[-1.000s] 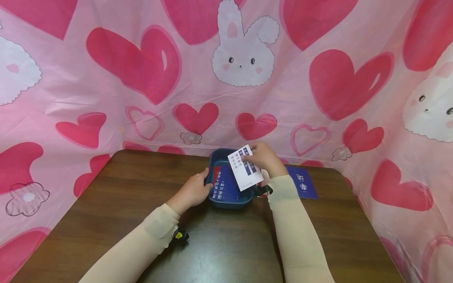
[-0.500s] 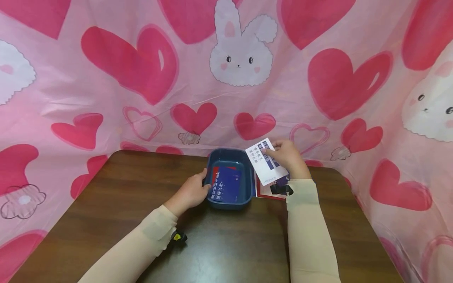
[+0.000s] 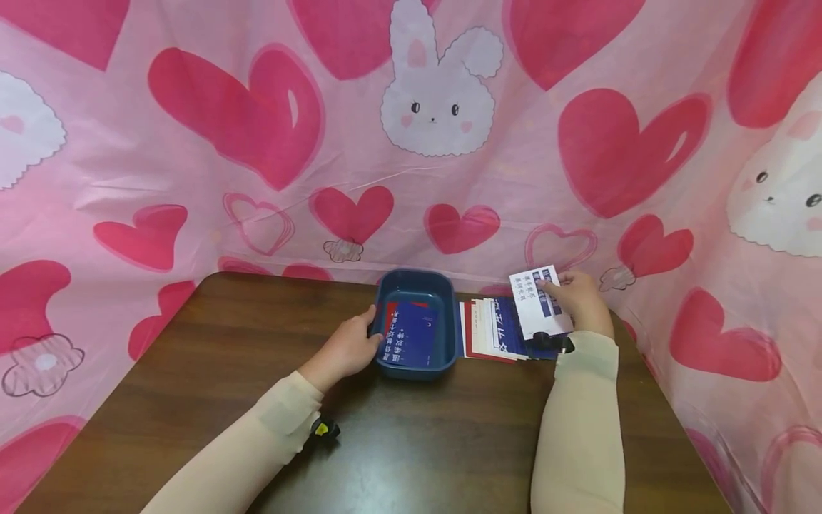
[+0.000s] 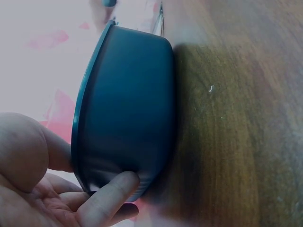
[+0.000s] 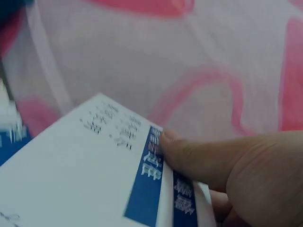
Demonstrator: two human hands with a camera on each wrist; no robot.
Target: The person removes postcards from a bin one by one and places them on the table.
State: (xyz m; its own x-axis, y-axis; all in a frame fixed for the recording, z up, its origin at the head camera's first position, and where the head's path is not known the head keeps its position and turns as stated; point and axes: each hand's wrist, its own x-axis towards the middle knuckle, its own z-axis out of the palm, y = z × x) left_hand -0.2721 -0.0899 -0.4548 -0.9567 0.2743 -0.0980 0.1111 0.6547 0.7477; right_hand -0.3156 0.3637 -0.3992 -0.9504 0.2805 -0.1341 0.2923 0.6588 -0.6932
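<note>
My left hand (image 3: 349,345) grips the left side of a dark blue plastic tray (image 3: 411,284). The left wrist view has that tray (image 4: 130,99) from the side, with fingers (image 4: 110,197) against its wall near the rim. A blue card (image 3: 419,337) with white writing lies inside, over a red one. To the right, my right hand (image 3: 586,305) pinches a white card (image 3: 528,314) with blue bands and dark writing. In the right wrist view the thumb lies on the face of this card (image 5: 80,161). It hovers over the right end of a spread row of cards (image 3: 491,332).
The row holds several overlapping white, red, cream and blue cards beside the tray's right wall. Brown wooden table (image 3: 411,442) extends in front. A pink cloth (image 3: 437,178) with hearts and rabbits hangs behind the table's back edge.
My right hand has carried the white card rightward from above the tray to over the right end of the card row, uncovering more of the row. The left hand stays on the tray.
</note>
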